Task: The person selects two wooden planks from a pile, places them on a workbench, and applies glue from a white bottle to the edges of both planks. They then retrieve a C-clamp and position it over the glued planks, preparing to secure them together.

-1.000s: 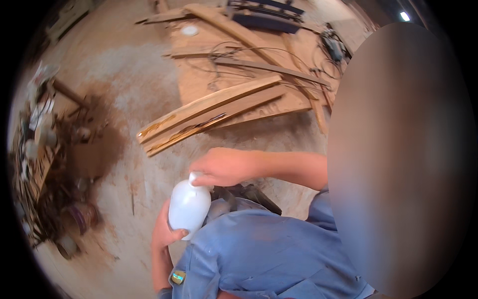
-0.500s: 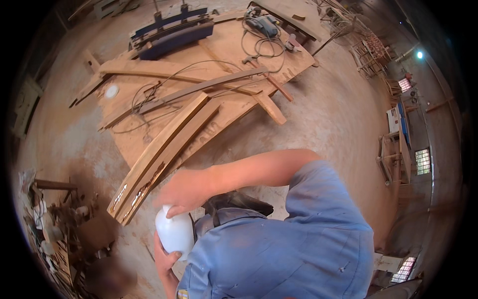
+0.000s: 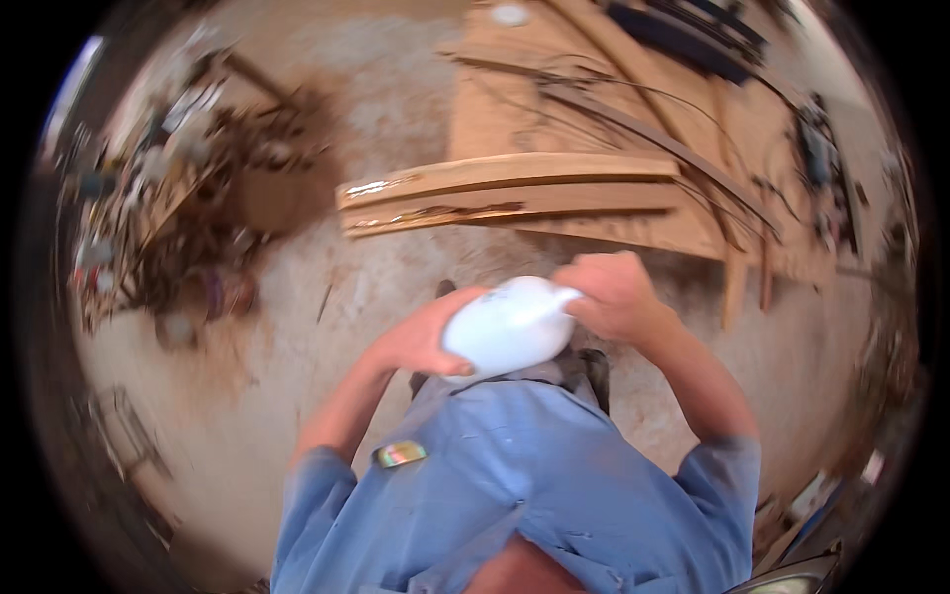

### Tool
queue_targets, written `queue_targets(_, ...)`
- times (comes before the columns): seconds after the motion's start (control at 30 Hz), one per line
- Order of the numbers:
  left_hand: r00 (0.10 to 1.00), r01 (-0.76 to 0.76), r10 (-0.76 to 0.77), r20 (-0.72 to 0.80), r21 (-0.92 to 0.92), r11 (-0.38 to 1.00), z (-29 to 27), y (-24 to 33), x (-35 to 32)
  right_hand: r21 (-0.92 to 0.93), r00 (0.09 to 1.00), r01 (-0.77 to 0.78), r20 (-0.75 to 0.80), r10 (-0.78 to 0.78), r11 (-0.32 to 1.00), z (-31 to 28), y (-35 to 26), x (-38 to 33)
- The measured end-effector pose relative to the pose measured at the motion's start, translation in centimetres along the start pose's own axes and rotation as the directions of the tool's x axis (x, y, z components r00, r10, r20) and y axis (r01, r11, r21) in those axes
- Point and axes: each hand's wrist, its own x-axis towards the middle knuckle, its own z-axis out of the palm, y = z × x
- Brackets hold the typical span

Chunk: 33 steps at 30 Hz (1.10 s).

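Note:
A white plastic bottle [image 3: 507, 335] lies tilted in front of my waist, its narrow end toward the right. Wrapped around its broad end is my left hand [image 3: 424, 332]. My right hand [image 3: 621, 297] is closed on the narrow neck or cap; the fingers hide which part. Just beyond the bottle, two long wooden pieces [image 3: 524, 170] rest side by side on the work board, their left ends overhanging it. Wet, glossy streaks show on those left ends.
The wooden work board [image 3: 485, 124] carries cables, more wooden strips [image 3: 663, 139] and a dark clamp-like machine [image 3: 683, 40]. A hammer [image 3: 766, 262] lies by its right edge. A cluttered heap of containers and scraps [image 3: 188, 188] stands at the left.
The view has swung left, so the board now sits farther right. The bottle has gone from upright to tilted, level in front of me, with both hands still on it.

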Motion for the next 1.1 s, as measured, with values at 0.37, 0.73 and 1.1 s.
queue_targets(0.37, 0.980, -0.055, 0.061, -0.191, 0.040, 0.998, -2.2, -1.0, -3.0, 0.118, 0.974, -0.225, 0.016, 0.225, 0.967, 3.0, -2.8, 5.8)
queue_targets(0.73, 0.939, -0.176, 0.207, -0.276, 0.132, 0.975, -7.0, -2.1, -4.5, 0.026, 0.972, -0.233, -0.027, 0.234, 0.972, 5.7, -3.9, 10.7)
queue_targets(1.1, 0.941, -0.066, 0.082, -0.328, 0.060, 0.996, -9.2, -2.3, -5.6, -0.065, 0.789, -0.614, -0.086, 0.608, 0.787, 7.8, -4.1, 13.3)
